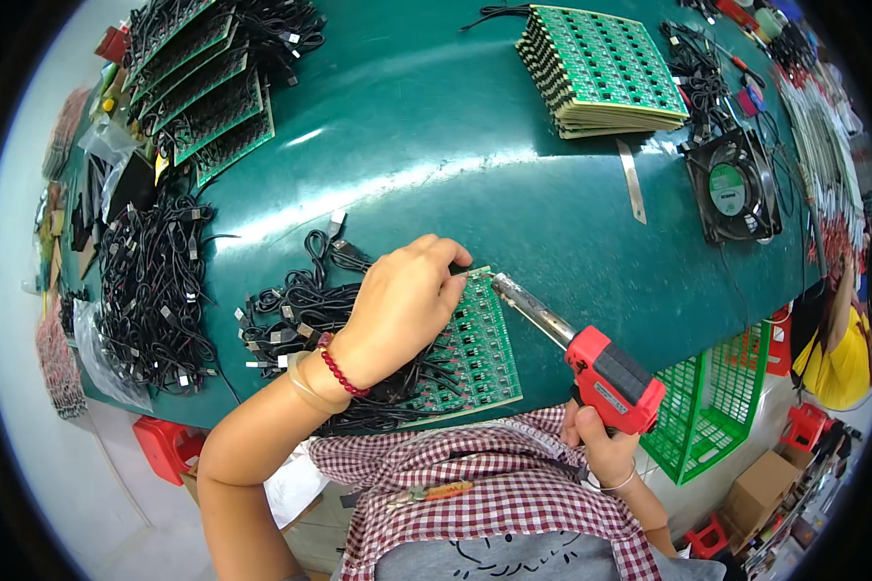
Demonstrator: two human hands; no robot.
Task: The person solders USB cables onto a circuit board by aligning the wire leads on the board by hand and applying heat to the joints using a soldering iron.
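A green circuit board panel (489,353) lies at the table's near edge, covered with rows of small parts. Across its left side reaches my left hand (407,300), fingers pinched at the board's far edge around what looks like a thin wire; the hand hides most of it. My right hand (601,447) grips the handle of a red and black soldering gun (615,380). The gun's metal tip is at the board's far right corner, close to my left fingertips. Black USB cables (305,305) are heaped left of the board, some with their ends lying over it.
A stack of circuit boards (606,73) stands at the far right, near a metal strip (632,182) and a black fan (733,186). More boards with cables (213,107) overlap at the far left, above a cable pile (155,290). A green crate (707,407) stands below the right edge.
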